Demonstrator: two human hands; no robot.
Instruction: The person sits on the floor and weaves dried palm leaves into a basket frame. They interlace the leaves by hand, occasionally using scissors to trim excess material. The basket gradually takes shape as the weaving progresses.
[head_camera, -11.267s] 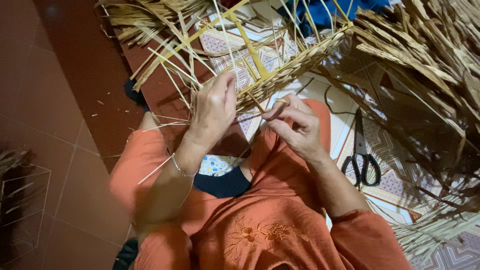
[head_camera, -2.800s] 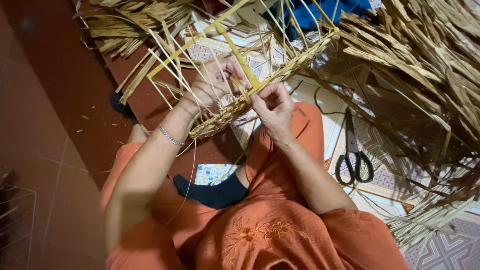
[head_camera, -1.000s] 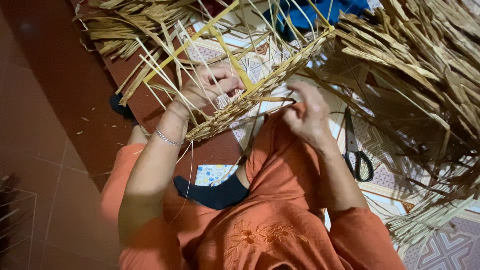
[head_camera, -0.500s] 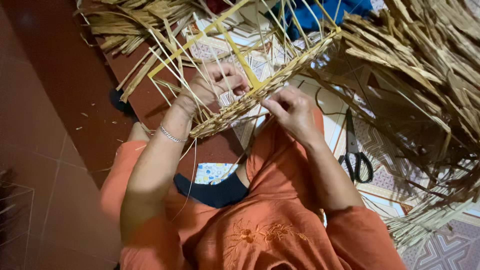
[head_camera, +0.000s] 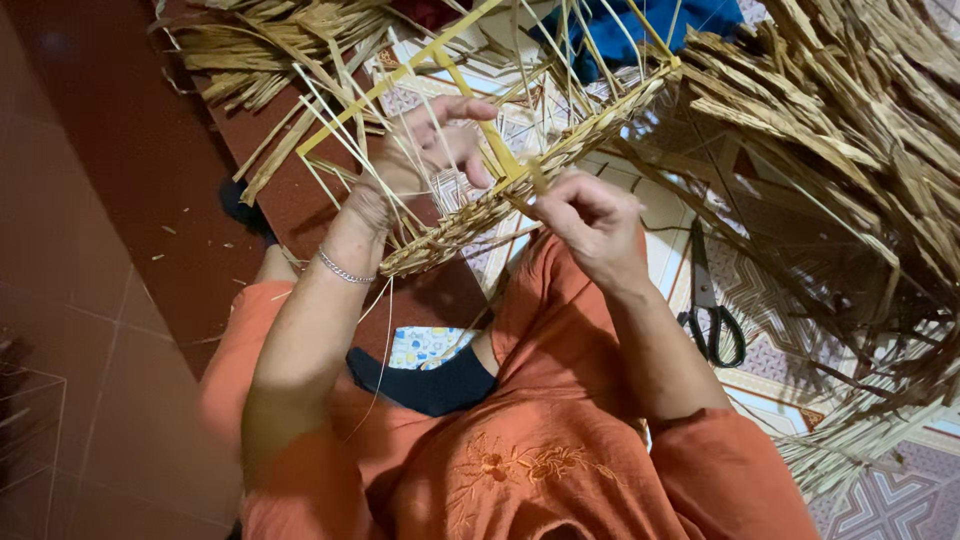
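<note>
A half-woven straw basket (head_camera: 590, 125) on a yellow frame lies tilted across my lap, its woven rim running from lower left to upper right. My left hand (head_camera: 425, 150) reaches among the upright straw stakes just above the rim, fingers curled around them. My right hand (head_camera: 590, 222) sits below the rim and pinches a flat straw strand (head_camera: 527, 183) where it meets the weave. A thin bracelet (head_camera: 343, 267) circles my left wrist. I wear orange clothes.
Black-handled scissors (head_camera: 708, 300) lie on the patterned mat (head_camera: 760, 350) to my right. A big heap of dried straw (head_camera: 860, 150) fills the right side, more bundles (head_camera: 270, 40) lie at the top left. Red floor tiles (head_camera: 100, 250) spread on the left.
My right hand swung away to the right, then came back up to the rim and now pinches the strand. My left hand stayed among the stakes.
</note>
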